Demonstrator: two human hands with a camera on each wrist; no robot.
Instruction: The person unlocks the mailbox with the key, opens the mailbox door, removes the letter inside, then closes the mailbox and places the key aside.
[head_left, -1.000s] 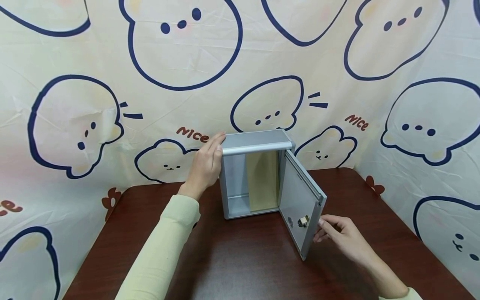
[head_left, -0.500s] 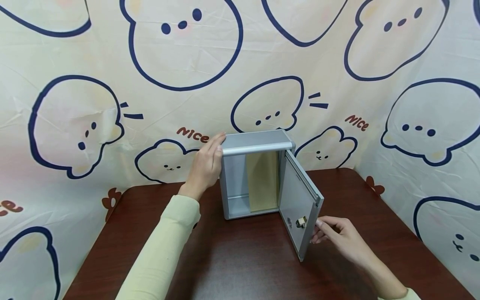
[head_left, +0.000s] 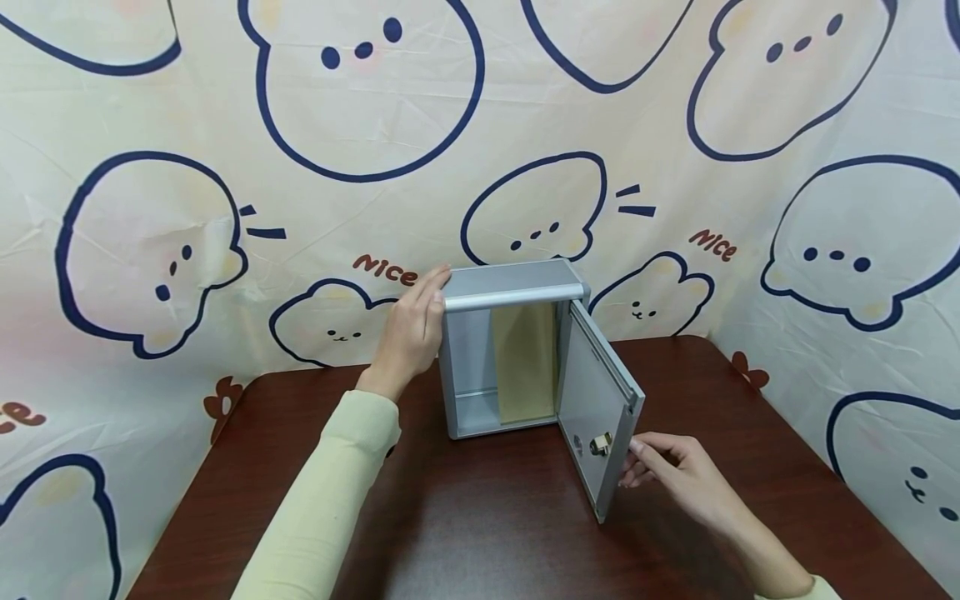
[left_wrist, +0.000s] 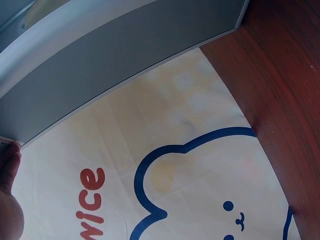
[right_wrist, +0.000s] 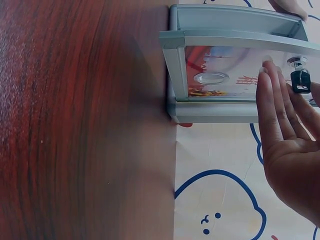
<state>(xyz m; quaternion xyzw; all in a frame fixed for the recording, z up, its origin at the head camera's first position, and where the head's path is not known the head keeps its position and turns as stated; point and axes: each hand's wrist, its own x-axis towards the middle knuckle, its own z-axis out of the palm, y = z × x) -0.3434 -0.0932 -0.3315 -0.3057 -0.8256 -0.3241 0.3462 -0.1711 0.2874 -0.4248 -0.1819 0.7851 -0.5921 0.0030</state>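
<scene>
A grey metal box [head_left: 517,279] stands on the table with its hinged door [head_left: 596,383] swung outward to the right. My left hand [head_left: 411,329] rests with extended fingers against the box's upper left corner; only part of it shows in the left wrist view. A lock cam [head_left: 602,444] sits on the door's inner face. On the outer face, a key [right_wrist: 301,80] with a black head sticks out of the lock. My right hand [right_wrist: 290,135] pinches this key between thumb and index finger, the other fingers stretched along the door's printed front.
Inside the box a tan panel [head_left: 525,362] covers the right part of the back. The dark brown wooden table [head_left: 480,533] meets a cartoon-printed cloth [head_left: 360,217] behind and at both sides.
The door has swung slightly left, toward the box, and the right hand has moved with it. Most of this came in the first half second. The left hand and box stay put.
</scene>
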